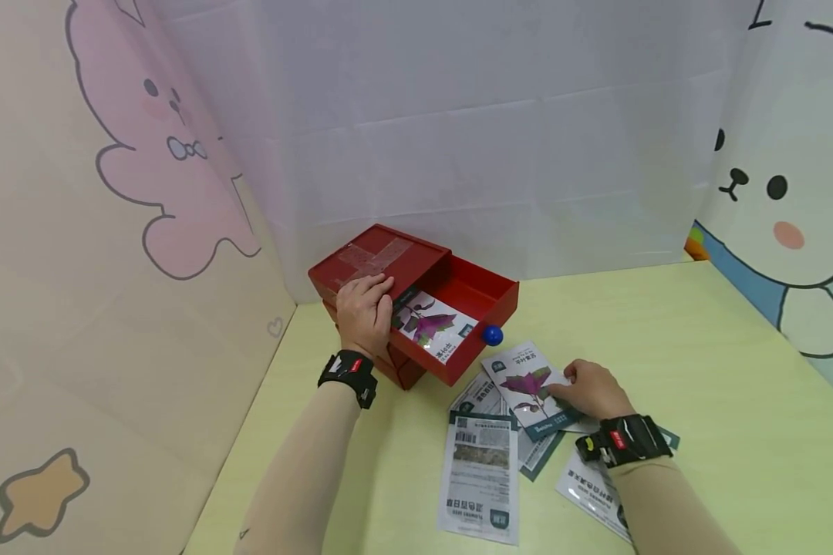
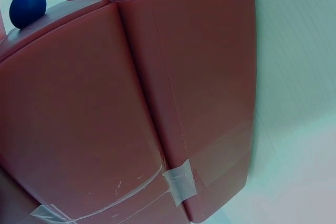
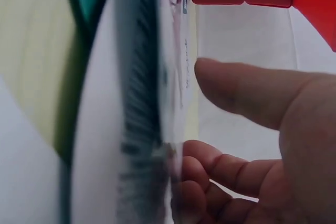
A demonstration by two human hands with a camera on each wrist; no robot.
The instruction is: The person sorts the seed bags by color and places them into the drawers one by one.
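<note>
A red drawer box (image 1: 368, 258) stands at the back, also filling much of the left wrist view; its upper drawer (image 1: 489, 285) is pulled out. Inside lies a seed packet (image 1: 436, 327) with a purple flower. My left hand (image 1: 366, 314) rests on the box's top near the front corner; the left wrist view does not show it. On the pile to the right is a matching seed packet (image 1: 524, 385). My right hand (image 1: 593, 389) is at its right edge, fingers curled against it. In the right wrist view the thumb (image 3: 247, 87) shows a small gap from the packet; whether they pinch is unclear.
More seed packets (image 1: 482, 478) lie on the yellow table (image 1: 618, 312), some overlapping under the flower packet and one partly beneath the right wrist (image 1: 597, 489). A blue knob (image 1: 492, 335) sticks out of the drawer front. White cloth (image 1: 527, 154) hangs behind the table.
</note>
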